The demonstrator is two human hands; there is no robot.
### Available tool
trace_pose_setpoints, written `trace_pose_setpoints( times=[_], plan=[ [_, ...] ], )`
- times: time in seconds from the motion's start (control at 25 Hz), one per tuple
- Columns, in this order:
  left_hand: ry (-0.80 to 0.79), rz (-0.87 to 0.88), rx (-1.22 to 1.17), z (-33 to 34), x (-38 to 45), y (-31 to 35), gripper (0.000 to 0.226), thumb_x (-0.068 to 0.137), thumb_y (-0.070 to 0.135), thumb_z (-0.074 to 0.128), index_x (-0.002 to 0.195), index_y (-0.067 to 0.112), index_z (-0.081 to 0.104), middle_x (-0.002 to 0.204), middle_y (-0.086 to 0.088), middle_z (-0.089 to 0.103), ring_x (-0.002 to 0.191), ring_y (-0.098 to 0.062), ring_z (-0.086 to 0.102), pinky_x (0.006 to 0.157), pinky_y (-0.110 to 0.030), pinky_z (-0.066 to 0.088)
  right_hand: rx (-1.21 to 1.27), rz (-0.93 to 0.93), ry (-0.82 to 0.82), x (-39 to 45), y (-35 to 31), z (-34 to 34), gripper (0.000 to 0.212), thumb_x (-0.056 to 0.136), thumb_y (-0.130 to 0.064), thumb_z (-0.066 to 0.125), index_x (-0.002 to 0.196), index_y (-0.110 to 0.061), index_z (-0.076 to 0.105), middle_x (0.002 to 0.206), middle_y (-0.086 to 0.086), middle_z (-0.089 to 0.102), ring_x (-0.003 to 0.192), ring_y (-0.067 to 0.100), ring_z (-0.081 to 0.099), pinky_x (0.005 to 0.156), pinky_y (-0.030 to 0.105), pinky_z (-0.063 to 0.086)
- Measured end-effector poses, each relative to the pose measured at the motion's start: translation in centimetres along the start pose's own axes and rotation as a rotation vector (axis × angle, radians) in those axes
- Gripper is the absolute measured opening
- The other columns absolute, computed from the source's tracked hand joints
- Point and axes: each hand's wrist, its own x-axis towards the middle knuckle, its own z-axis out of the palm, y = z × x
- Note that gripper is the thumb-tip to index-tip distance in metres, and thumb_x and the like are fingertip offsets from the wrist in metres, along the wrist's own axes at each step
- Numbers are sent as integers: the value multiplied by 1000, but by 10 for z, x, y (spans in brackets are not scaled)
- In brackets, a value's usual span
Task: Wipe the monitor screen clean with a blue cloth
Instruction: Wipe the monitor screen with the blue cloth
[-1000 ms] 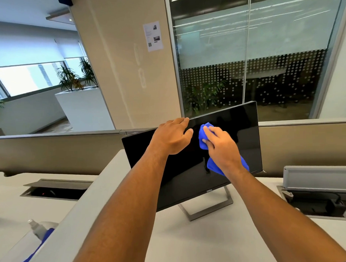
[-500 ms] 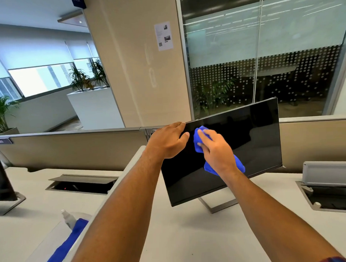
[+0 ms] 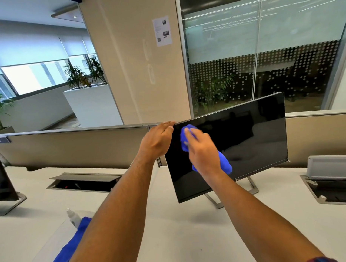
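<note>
My left hand (image 3: pixel 156 140) grips the upper left corner of the monitor (image 3: pixel 247 136), fingers curled over its top edge, while the dark screen stands tilted on its metal stand (image 3: pixel 231 195) on the white desk (image 3: pixel 181 234). My right hand (image 3: pixel 203 151) presses the bunched blue cloth (image 3: pixel 223 164) against the screen's left part, fingers lying fairly straight over it. A spray bottle (image 3: pixel 73 217) and a second blue cloth (image 3: pixel 68 250) lie at the lower left.

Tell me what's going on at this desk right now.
A person is wiping a monitor whose screen is dark. The right hand presses a blue cloth against the left part of the screen, while the left hand grips the monitor's upper left corner to steady it. A spray bottle and a second blue cloth lie on the desk to the left.
</note>
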Motion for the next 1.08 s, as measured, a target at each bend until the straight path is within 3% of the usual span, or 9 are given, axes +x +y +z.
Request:
trace_pose_setpoints(
  times=[0.08,0.2,0.32,0.44,0.6,0.72,0.84,0.96,1.08],
  plan=[
    [5,-10,-12,1,1,-3,57,100,35,26,149,19,50,155,1,48,145,-15,39,122,-41,28,-25,-185,-62,-2,-10,7,45,87,-1,65,132,-5,61,126,12,64,77,29,58,73,41,54],
    [4,-23,-42,-2,2,-6,69,89,41,21,148,20,52,155,3,48,145,-14,39,122,-40,28,52,-23,-29,0,-28,13,44,91,-4,62,135,-7,58,130,9,62,79,25,55,75,36,53],
    [-16,-28,-36,-3,2,-6,71,88,42,19,149,23,50,157,5,45,147,-14,36,123,-41,25,4,-283,-160,-3,-38,15,44,89,0,59,132,-9,60,129,7,60,80,24,53,76,37,52],
    [-9,-13,-24,-1,-1,-6,70,89,40,19,151,23,47,159,6,42,149,-10,32,125,-38,21,54,-159,-132,1,-38,13,43,90,-1,59,132,-10,60,128,6,61,78,22,52,74,35,51],
    [-22,-7,0,1,-3,-7,68,93,40,16,154,25,41,162,7,36,151,-11,27,125,-40,18,-41,-451,-258,-9,-36,10,48,83,4,58,129,-10,59,127,6,60,77,23,51,70,36,51],
    [-11,-4,31,3,-3,-8,59,100,35,19,155,25,40,163,8,34,152,-11,26,125,-39,18,4,-185,-177,-6,-26,6,49,89,-1,58,137,-11,55,131,6,58,79,22,53,76,36,53],
    [-2,7,83,6,-4,-8,59,101,34,18,157,25,37,164,8,31,153,-9,22,125,-38,16,-101,-402,-270,-13,-16,2,52,88,1,57,139,-10,54,133,8,57,81,25,54,76,39,53],
    [13,14,109,7,-6,-5,73,90,40,13,157,23,36,164,8,30,153,-8,21,124,-33,14,-70,-176,-151,-9,-1,-5,52,87,2,60,138,-8,56,132,9,60,81,26,57,75,39,54],
    [44,15,160,10,-7,-3,74,89,42,14,157,22,37,164,5,32,152,-11,24,123,-34,17,-148,-275,-200,-14,12,-9,54,85,3,60,138,-8,55,130,11,61,79,26,57,72,39,55]
  ],
)
